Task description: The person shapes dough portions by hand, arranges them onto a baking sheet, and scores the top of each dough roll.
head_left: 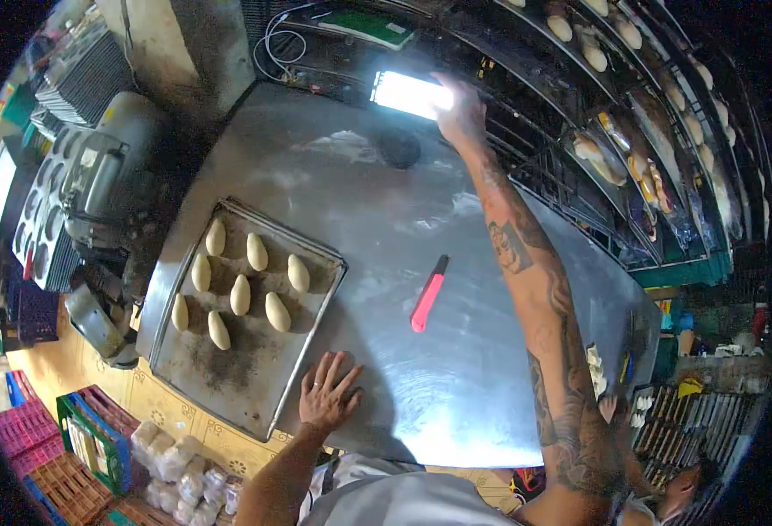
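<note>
My left hand lies flat on the metal table, fingers spread, just right of a baking tray. Several pale, pointed dough pieces rest on that tray, toward its far end. My right arm is stretched far forward. At the table's back edge, my right hand is closed on the right end of a glowing white rectangular light; glare hides its details. Between the two hands, a pink tool with a narrow black end lies on the table.
Rack shelves with dough pieces and bagged bread stand behind and to the right. A metal machine is at the left. Plastic crates and bagged goods sit lower left. Another person's hand shows at the lower right.
</note>
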### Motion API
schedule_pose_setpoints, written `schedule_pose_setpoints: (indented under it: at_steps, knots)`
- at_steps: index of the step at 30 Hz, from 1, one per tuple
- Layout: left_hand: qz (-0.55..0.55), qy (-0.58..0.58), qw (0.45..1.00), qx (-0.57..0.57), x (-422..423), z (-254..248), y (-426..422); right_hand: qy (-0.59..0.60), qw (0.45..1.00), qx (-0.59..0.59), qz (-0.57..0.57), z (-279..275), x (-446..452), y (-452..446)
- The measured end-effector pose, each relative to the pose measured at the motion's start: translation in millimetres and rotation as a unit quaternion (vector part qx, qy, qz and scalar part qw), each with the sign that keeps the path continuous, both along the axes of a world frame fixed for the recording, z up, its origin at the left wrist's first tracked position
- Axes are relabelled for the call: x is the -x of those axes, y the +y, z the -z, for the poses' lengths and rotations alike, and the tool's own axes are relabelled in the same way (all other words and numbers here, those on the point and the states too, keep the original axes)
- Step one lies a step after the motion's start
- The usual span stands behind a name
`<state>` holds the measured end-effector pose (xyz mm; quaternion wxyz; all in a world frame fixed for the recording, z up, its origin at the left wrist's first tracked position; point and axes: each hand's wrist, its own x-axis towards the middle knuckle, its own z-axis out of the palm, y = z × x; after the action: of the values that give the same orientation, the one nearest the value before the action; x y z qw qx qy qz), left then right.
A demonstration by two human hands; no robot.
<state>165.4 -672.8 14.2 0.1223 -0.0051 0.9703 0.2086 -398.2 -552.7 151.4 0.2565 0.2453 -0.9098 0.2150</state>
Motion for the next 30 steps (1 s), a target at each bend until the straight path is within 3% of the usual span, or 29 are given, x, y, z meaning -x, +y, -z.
schedule_pose_setpoints:
  at_steps: [12, 24, 29, 30]
  knots:
    - [-0.004, 0.028, 1.0, 0.006, -3.6, 7.4, -1.5, -0.057, 0.996, -0.015, -0.063, -24.9, 14.1, -14.1]
    - [-0.008, 0.024, 1.0, 0.006, -0.9, 4.4, -2.1, -0.113, 0.992, -0.009, -0.051, -40.6, 8.8, -22.1]
    - [0.001, 0.02, 1.0, 0.023, -0.6, 6.8, -2.3, -0.088, 0.994, 0.02, -0.065, -28.7, 13.6, -20.4]
    - [0.002, 0.022, 1.0, 0.022, -1.1, 7.7, -1.7, -0.027, 0.997, 0.044, -0.06, -23.4, 8.9, -17.1]
